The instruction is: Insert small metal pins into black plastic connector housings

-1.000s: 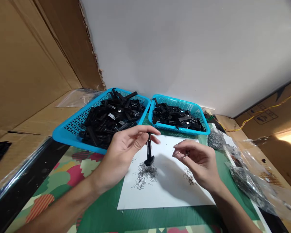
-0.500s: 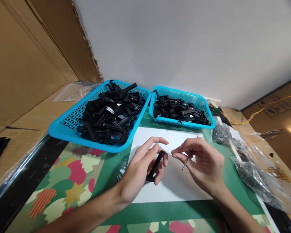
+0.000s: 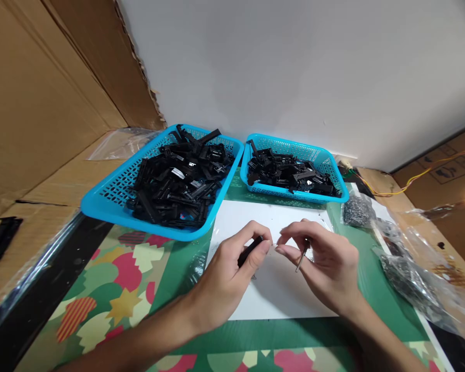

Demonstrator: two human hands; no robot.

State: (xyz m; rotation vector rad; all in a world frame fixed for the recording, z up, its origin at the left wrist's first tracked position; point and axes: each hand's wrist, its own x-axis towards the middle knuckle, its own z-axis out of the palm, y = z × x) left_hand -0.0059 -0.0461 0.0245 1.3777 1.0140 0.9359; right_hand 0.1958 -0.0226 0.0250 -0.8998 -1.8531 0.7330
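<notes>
My left hand [image 3: 232, 268] is closed around a black plastic part [image 3: 250, 251], most of which its fingers cover. Facing it on the right, my right hand [image 3: 323, 258] is closed, with a thin metal rod-shaped tool [image 3: 302, 257] tucked in its palm and pointing down. The thumb and index fingertips of that hand almost meet near the left fingertips; a tiny piece seems to be between them, too small to name. Both hands are above a white sheet [image 3: 282, 299] that has small specks on it.
Behind the sheet stand a large blue basket [image 3: 101, 212] and a smaller blue basket [image 3: 294, 196], both heaped with black plastic parts. Plastic bags of small metal pieces [image 3: 358, 211] lie at the right. Another black part [image 3: 2, 238] rests on cardboard at far left.
My left hand has turned and closed more around the black part, so less of it shows. The right hand keeps its grip and stays nearly in place.
</notes>
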